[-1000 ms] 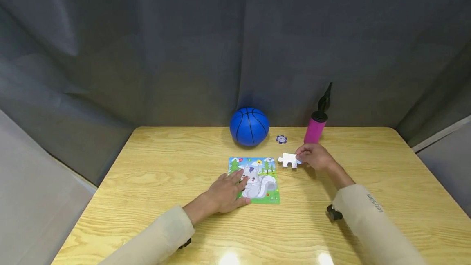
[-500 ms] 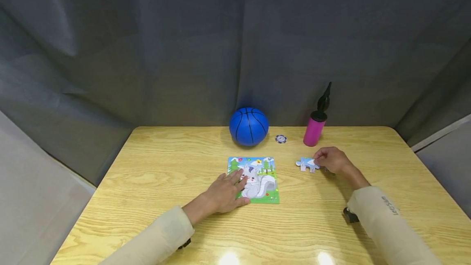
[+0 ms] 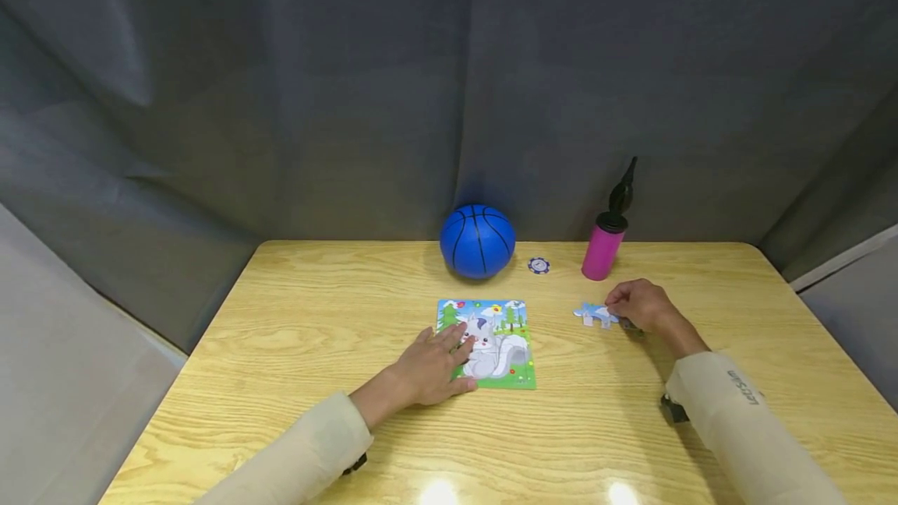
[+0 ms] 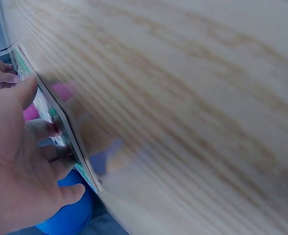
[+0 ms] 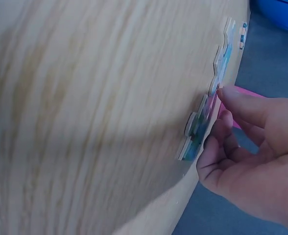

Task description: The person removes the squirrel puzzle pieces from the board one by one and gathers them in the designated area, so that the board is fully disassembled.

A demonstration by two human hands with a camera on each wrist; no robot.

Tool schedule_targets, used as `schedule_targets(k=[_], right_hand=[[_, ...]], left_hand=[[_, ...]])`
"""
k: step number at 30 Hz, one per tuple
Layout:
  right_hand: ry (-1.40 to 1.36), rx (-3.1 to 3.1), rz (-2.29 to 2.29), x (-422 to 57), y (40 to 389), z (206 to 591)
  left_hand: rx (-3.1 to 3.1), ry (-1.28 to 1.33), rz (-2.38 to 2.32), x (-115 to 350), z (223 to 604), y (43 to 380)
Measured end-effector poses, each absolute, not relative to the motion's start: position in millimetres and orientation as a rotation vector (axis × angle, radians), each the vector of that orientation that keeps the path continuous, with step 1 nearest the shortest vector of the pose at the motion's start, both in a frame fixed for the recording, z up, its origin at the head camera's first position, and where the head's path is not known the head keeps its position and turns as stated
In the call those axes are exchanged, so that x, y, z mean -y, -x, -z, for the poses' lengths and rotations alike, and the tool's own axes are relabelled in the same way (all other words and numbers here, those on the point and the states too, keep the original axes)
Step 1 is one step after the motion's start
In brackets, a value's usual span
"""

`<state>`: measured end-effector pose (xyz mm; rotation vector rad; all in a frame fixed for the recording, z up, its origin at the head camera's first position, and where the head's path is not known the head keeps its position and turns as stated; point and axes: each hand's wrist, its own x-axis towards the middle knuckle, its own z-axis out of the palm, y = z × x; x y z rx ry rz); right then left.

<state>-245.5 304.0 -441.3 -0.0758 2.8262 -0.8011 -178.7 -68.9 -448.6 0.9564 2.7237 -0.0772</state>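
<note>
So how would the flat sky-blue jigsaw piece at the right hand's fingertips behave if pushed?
The sky-blue jigsaw piece is probably stiff: its edge looks unbent in the right wrist view. Likely light, being thin and smaller than the right hand. Being flat, it would probably slide rather than roll.

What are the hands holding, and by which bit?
The right hand has its fingertips at the right end of a blue-and-white puzzle piece; whether pinching or just touching, I can't tell. The left hand grips nothing, lying on the squirrel puzzle.
</note>
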Motion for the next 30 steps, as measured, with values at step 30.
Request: schedule_targets(k=[30], right_hand=[[0.319,-2.783,1.004,-166,254,443]], left_hand=[[-2.744,-1.03,-0.067,88,452,164]])
